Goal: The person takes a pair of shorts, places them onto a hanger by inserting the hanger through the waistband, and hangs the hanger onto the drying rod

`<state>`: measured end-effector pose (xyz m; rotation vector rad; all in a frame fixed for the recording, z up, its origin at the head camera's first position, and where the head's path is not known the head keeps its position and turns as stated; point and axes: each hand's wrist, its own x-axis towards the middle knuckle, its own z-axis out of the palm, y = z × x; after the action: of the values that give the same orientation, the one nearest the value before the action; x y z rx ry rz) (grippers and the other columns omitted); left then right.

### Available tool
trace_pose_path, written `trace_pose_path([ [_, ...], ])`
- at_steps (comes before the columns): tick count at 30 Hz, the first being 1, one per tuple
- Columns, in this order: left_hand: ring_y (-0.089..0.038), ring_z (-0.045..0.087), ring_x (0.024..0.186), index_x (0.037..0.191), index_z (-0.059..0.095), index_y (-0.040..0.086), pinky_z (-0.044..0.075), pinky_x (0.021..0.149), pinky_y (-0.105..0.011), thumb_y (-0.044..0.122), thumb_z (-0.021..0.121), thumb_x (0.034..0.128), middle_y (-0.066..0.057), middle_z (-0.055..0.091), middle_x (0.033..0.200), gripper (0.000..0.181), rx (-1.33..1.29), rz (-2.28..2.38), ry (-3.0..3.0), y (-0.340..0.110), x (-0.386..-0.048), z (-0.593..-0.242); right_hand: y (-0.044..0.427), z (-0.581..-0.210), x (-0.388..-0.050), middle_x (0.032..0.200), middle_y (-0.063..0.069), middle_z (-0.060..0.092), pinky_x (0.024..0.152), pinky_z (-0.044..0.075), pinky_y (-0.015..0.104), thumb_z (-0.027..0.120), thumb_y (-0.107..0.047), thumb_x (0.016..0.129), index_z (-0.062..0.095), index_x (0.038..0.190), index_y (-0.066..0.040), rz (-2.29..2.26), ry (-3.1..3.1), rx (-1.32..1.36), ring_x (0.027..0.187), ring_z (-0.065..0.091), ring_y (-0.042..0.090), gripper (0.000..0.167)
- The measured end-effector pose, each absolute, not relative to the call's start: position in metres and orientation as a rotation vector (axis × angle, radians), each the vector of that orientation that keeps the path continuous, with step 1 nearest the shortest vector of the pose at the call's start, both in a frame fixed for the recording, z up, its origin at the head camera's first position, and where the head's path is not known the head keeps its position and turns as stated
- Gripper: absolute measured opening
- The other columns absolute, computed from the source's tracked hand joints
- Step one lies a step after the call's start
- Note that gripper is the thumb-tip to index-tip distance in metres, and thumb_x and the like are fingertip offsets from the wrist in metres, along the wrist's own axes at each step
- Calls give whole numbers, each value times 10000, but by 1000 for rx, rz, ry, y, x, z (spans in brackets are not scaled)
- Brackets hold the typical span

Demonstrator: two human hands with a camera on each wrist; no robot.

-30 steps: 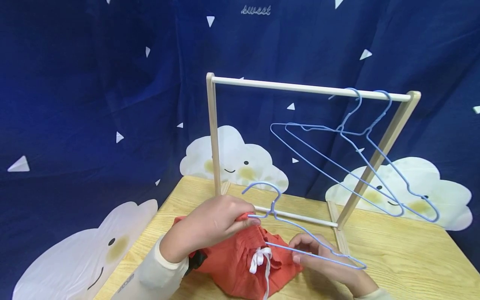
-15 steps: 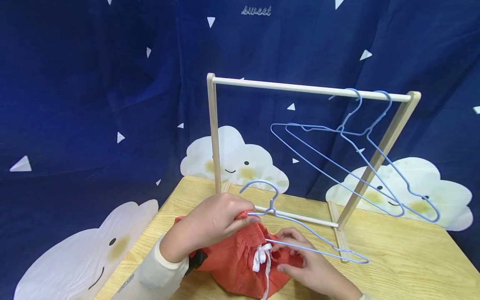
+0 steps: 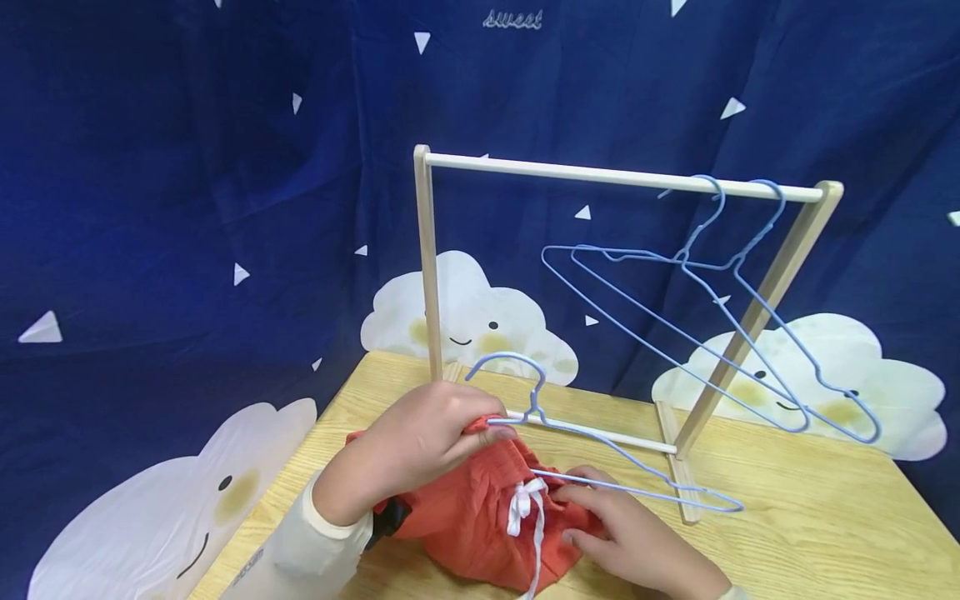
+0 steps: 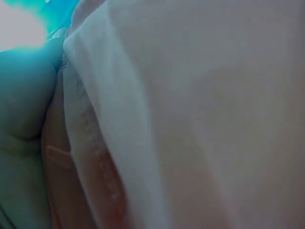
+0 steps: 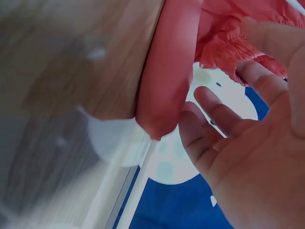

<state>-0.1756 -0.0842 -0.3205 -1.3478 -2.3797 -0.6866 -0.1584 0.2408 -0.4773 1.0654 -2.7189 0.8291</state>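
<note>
Red drawstring pants [image 3: 472, 517], with a white bow [image 3: 525, 500] at the gathered waist, lie bunched on the table. My left hand [image 3: 420, 450] grips the waistband together with the shoulder of a blue wire hanger [image 3: 611, 454]. The hanger's hook points up, and its left part is hidden by the cloth and hand. My right hand [image 3: 633, 533] holds the waistband's right side, thumb in front, below the hanger's free right end. In the right wrist view, thumb and forefinger meet the gathered hem [image 5: 228, 52] while the other fingers stay loose. Pale, blurred cloth [image 4: 205, 114] fills most of the left wrist view.
Behind the hands stands a wooden rack [image 3: 600, 173]. Two blue wire hangers [image 3: 723, 275] hang at the right of its bar, their lower ends jutting forward. The wooden table [image 3: 810, 517] extends to the right, and a dark blue cloud-print curtain [image 3: 225, 167] backs everything.
My right hand has moved left and inward from the hanger's right end to the waistband. The hanger has shifted slightly, its hook moving left and up. My left hand keeps its grip.
</note>
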Motion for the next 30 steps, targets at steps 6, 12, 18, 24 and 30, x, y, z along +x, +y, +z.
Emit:
trace_pose_path([
  [6, -37, 496, 691, 807, 592, 192, 457, 675, -210, 347, 685, 1079, 109, 506, 716, 326, -1338, -665, -2373, -87, -179, -320, 249, -475, -165, 1283, -205, 619, 942, 576, 298, 829, -170, 971, 711, 1227, -387, 848, -2612, 1096, 1133, 621, 34, 356],
  [12, -43, 463, 676, 775, 539, 194, 445, 676, -227, 347, 660, 1093, 113, 438, 687, 374, -1325, -673, -2370, -91, -184, -320, 265, -466, -170, 1184, -196, 635, 874, 559, 291, 826, -165, 976, 712, 1101, -407, 892, -2551, 1036, 1065, 612, 19, 295],
  [18, -48, 447, 673, 758, 509, 197, 436, 673, -236, 384, 623, 1111, 115, 395, 678, 415, -1305, -686, -2393, -91, -189, -321, 284, -453, -169, 1127, -195, 640, 710, 504, 255, 833, -118, 955, 730, 1108, -409, 818, -2508, 1014, 981, 582, 23, 345],
  [24, -62, 452, 678, 774, 543, 202, 441, 673, -257, 383, 637, 1105, 120, 403, 693, 388, -1266, -690, -2414, -92, -192, -322, 300, -441, -166, 1156, -95, 727, 698, 513, 253, 924, -93, 830, 773, 1120, -368, 720, -2442, 930, 1004, 618, 33, 427],
  [30, -72, 579, 763, 931, 716, 200, 547, 772, -300, 391, 655, 1091, 127, 577, 773, 257, -1219, -691, -2441, -94, -198, -324, 314, -421, -164, 1190, -87, 727, 746, 459, 193, 908, -41, 845, 779, 1163, -323, 793, -2441, 946, 1026, 613, 16, 443],
])
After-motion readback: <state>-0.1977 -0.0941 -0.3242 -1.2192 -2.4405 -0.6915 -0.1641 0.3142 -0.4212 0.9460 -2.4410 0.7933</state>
